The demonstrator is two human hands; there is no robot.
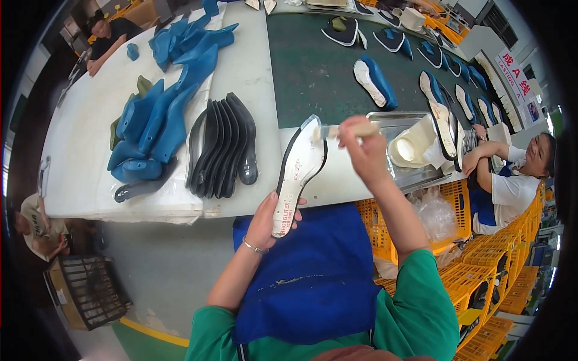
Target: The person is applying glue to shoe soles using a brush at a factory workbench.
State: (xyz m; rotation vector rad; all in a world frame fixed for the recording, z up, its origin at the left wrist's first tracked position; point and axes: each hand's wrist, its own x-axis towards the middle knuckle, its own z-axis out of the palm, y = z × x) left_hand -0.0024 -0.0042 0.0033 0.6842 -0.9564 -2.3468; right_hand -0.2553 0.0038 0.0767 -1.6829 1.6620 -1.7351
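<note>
My left hand (268,219) grips the heel end of a long shoe sole (298,165), white on its upper face with a black edge and red print. The sole points away from me, its toe over the edge of the white tabletop. A brush (365,129) with a pale wooden handle is pinched in my right hand (361,150). Its bristle end lies at the toe area of the white face, slightly blurred. To the right, a cream container (415,144) with white contents stands in a metal tray (394,120).
Left on the white table (78,150) lie a row of black soles (223,150) and piled blue shoe lasts (162,114). A green conveyor belt (313,60) carries lasts with white soles. Yellow crates (457,210) and a co-worker (512,180) are at right; other people are at left.
</note>
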